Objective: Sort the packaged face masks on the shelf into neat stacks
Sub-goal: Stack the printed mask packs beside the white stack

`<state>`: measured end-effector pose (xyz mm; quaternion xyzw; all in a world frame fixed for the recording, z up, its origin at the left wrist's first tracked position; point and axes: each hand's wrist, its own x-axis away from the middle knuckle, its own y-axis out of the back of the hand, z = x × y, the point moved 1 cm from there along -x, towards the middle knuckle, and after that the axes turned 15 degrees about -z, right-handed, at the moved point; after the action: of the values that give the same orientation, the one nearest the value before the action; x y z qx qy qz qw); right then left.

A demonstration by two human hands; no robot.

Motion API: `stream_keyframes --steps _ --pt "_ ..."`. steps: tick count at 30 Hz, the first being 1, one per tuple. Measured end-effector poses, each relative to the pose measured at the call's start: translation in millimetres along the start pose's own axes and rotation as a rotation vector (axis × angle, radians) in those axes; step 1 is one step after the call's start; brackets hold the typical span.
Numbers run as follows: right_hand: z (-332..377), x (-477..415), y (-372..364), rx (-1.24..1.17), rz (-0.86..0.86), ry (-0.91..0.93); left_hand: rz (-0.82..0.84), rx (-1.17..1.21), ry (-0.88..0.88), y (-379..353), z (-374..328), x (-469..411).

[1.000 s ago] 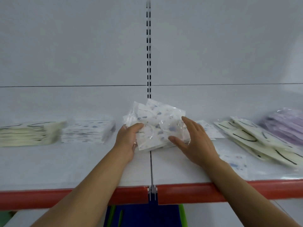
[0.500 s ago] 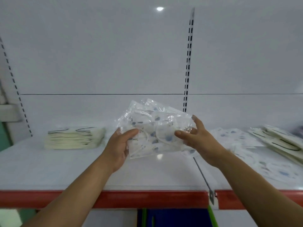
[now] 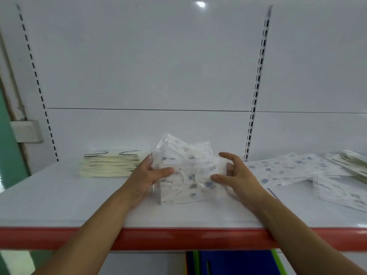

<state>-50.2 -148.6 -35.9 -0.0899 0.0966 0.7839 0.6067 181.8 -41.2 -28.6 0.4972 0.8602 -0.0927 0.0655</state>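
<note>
— Fingers [image 3: 228, 156] of the right hand [image 3: 239, 178]: gripping or loose?
— Curled round the right edge of the mask bundle [image 3: 188, 173], thumb pressed on its near face. The left hand [image 3: 146, 178] grips the left edge the same way, thumb in front, fingers behind.
— What does the bundle look like?
— Several white masks with small blue prints and white ear loops, each in crinkled clear plastic, fanned unevenly at the top. It stands near the middle of the white shelf [image 3: 59, 205], lower edge apparently on the surface, behind the red front lip [image 3: 178, 237].
— And around it?
— A squared cream stack [image 3: 109, 168] with black loops lies just left and farther back. Loose printed packs [image 3: 297, 170] sprawl to the right, with cream packs [image 3: 353, 162] at the far right.
</note>
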Motion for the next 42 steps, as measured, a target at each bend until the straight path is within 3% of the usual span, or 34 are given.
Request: stream_keyframes --steps 3,9,13,19,26,28,35,39,42 --pt "-5.3 0.1 -3.8 0.053 0.047 -0.012 -0.100 -0.170 -0.095 0.1 3.0 0.1" --pt "2.1 2.6 -1.6 -0.042 -0.069 0.143 -0.173 -0.025 -0.192 -6.5 1.5 0.8" --pt "-2.9 0.0 2.2 -0.042 -0.056 0.118 -0.111 0.004 -0.168 -9.2 4.7 -1.0" --pt "-2.3 3.6 -1.4 -0.047 0.045 0.002 -0.290 0.003 -0.097 -1.4 1.9 -5.1" --pt "-2.4 5.9 -4.8 0.022 0.070 0.015 -0.123 -0.092 0.042 -9.0 5.3 -0.4" --pt "-6.3 4.6 -6.3 0.173 0.082 0.024 -0.083 -0.122 0.023 -13.0 6.0 2.1" --pt "-6.8 4.0 -3.9 0.158 0.035 0.085 -0.137 -0.202 -0.120 -17.4 -1.5 7.1" --pt "-5.9 3.7 -3.7 0.179 -0.062 0.087 -0.165 -0.212 -0.083 -14.9 0.7 4.9" --pt "-4.7 6.1 -5.2 0.181 0.044 0.091 -0.145 -0.216 -0.029 -17.5 3.9 7.0"
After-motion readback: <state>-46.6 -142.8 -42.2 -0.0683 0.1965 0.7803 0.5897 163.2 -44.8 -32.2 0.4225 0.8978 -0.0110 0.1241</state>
